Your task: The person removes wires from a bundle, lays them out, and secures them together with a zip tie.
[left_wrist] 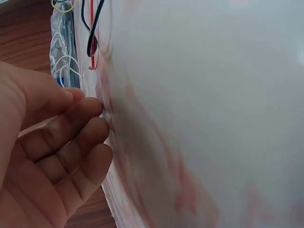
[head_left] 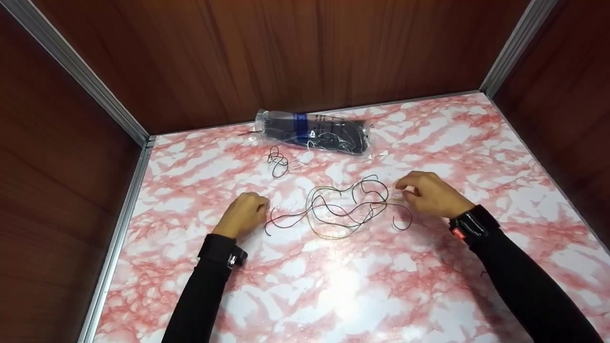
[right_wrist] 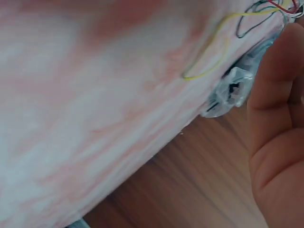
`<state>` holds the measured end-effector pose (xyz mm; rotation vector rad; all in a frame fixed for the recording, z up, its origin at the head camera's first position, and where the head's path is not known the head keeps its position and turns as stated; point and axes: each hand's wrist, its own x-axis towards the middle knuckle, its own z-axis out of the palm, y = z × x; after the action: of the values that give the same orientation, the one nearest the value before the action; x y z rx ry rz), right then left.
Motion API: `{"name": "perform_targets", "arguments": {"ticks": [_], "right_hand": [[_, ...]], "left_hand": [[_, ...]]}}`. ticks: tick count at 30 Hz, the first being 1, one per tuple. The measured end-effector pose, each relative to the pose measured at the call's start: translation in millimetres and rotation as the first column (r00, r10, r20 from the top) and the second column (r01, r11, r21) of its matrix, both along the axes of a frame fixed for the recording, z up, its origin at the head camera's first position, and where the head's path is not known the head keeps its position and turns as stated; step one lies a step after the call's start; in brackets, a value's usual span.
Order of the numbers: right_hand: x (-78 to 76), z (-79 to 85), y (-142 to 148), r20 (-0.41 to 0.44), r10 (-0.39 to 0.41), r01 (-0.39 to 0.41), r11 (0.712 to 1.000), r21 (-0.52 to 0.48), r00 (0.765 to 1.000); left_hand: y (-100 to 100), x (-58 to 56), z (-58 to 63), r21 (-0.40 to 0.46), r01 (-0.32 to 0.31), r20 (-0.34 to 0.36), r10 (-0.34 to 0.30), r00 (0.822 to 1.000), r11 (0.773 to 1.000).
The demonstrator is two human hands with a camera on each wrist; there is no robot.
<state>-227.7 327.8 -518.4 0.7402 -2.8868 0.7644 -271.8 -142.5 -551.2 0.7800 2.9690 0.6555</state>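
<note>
Left hand, loosely curled, beside tangled wires; right hand, relaxed and slightly spread, near their other end.

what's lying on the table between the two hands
In the head view, a loose tangle of thin wires lies between the left hand and right hand.

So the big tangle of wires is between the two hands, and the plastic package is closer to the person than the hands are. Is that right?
Not quite: the plastic package isn't closer to the person. The head view shows it beyond the hands, near the back wall. The big tangle of wires is between the left hand and right hand.
</note>
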Motion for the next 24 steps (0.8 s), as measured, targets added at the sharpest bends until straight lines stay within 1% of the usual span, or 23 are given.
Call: {"name": "perform_targets", "arguments": {"ticks": [1,3,6,7,10,12,15,16,18,21,23,24], "right_hand": [[-3.5,3.3,-4.6,-0.009,0.009,-0.009,1.000,0.004,1.000],[-12.3,10.2,-16.0,-0.028,0.031,-0.031,0.999,0.016,0.999],[-29.7,20.8,-39.2,-0.064,0.081,-0.078,0.996,0.047,0.995],[-36.8,24.0,-48.7,-0.077,0.104,-0.099,0.993,0.063,0.992],[-62.4,31.0,-82.4,-0.113,0.163,-0.151,0.983,0.104,0.980],[-83.0,33.0,-108.5,-0.129,0.185,-0.167,0.976,0.141,0.974],[-110.7,31.0,-145.2,-0.139,0.182,-0.144,0.959,0.244,0.973],[-118.4,29.5,-155.7,-0.139,0.172,-0.127,0.949,0.288,0.975],[-131.2,25.7,-172.2,-0.133,0.162,-0.100,0.919,0.382,0.978],[-145.5,19.0,-192.3,-0.109,0.158,-0.087,0.873,0.481,0.981],[-153.5,14.8,-198.8,-0.113,0.164,-0.083,0.853,0.515,0.980],[-157.6,12.8,-200.6,-0.124,0.168,-0.079,0.848,0.525,0.978]], "left_hand": [[2.6,-3.4,2.4,-0.003,-0.012,-0.015,0.012,1.000,1.000],[10.7,-11.7,9.5,-0.010,-0.034,-0.065,0.033,0.997,0.999],[32.4,-29.2,25.0,-0.009,-0.034,-0.162,0.032,0.986,0.999],[41.2,-35.2,30.7,-0.011,-0.033,-0.182,0.031,0.983,0.999],[67.4,-53.9,45.3,-0.023,-0.020,-0.210,0.015,0.977,1.000],[82.1,-66.2,50.8,-0.049,-0.023,-0.217,0.012,0.976,0.999],[99.1,-79.9,51.1,-0.079,-0.037,-0.185,0.022,0.983,0.996],[103.4,-83.3,49.5,-0.087,-0.040,-0.165,0.025,0.986,0.995],[110.0,-88.0,45.2,-0.094,-0.040,-0.117,0.029,0.993,0.995],[108.5,-91.8,37.0,-0.099,-0.043,-0.057,0.038,0.998,0.994],[105.0,-93.3,33.8,-0.103,-0.049,-0.052,0.044,0.998,0.993],[102.8,-94.2,32.9,-0.105,-0.054,-0.055,0.048,0.997,0.993]]}}
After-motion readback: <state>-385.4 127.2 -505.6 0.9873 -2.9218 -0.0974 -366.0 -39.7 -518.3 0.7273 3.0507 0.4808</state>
